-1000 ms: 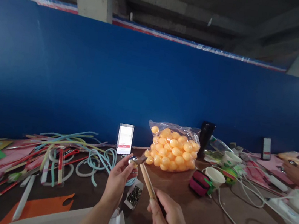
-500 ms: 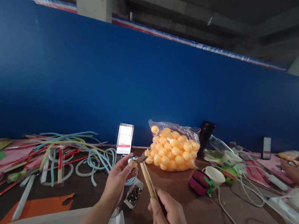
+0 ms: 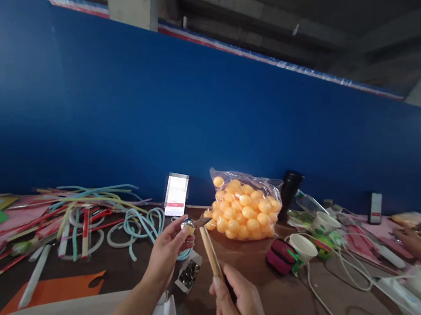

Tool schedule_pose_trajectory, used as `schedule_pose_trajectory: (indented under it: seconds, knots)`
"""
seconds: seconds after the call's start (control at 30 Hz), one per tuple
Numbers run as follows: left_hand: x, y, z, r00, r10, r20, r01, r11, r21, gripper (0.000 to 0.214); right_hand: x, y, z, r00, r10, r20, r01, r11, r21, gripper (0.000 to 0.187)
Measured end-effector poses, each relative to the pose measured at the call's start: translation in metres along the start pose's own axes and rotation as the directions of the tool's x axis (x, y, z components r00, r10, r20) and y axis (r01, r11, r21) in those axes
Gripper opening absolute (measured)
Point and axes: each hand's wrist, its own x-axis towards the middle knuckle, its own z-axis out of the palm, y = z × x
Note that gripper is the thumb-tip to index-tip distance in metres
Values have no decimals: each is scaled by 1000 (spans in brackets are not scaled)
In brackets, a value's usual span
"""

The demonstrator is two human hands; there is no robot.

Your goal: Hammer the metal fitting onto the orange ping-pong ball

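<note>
In my left hand [image 3: 169,245], closed between thumb and fingers, is a small ball [image 3: 188,225], shiny silver above and yellowish below. My right hand [image 3: 233,296] is wrapped round the lower part of a hammer-like tool [image 3: 211,251] with a pale wooden handle. Its dark head lies across the far end, close to the ball's right side; whether they touch I cannot tell. Just below the hands, a small open box [image 3: 188,273] holds many tiny shiny metal pieces. Behind them stands a clear bag of orange balls [image 3: 244,211].
A phone [image 3: 176,196] leans against the blue partition [image 3: 202,113]. Pale blue tubing [image 3: 142,227], coloured strips and orange paper [image 3: 59,291] lie left. To the right are a purple pouch [image 3: 281,256], paper cup [image 3: 302,247], black bottle [image 3: 289,196], white cables and another person's hand [image 3: 409,238].
My hands, the ball and the hammer-like tool have barely moved. At far right, the other person's hand and the dark tool there have shifted slightly.
</note>
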Motion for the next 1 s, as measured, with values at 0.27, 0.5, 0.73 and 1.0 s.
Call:
schedule_pose_trajectory:
  seconds: [0.27, 0.5, 0.73, 1.0]
  knots:
    - [-1, 0, 1, 1000, 5, -8, -5, 1000, -17, 56, 0, -2, 1, 1000, 16, 11, -16, 1000, 26, 25]
    - [0, 0, 1, 1000, -2, -15, 2, 1000, -10, 54, -1, 0, 1, 1000, 5, -17, -4, 1000, 25, 24]
    - [-1, -1, 0, 1000, 11, -2, -11, 1000, -20, 56, 0, -3, -1, 1000, -5, 3, 5, 1000, 8, 23]
    - [0, -1, 1, 1000, -4, -3, 4, 1000, -29, 54, -1, -2, 1, 1000, 8, -22, -7, 1000, 27, 27]
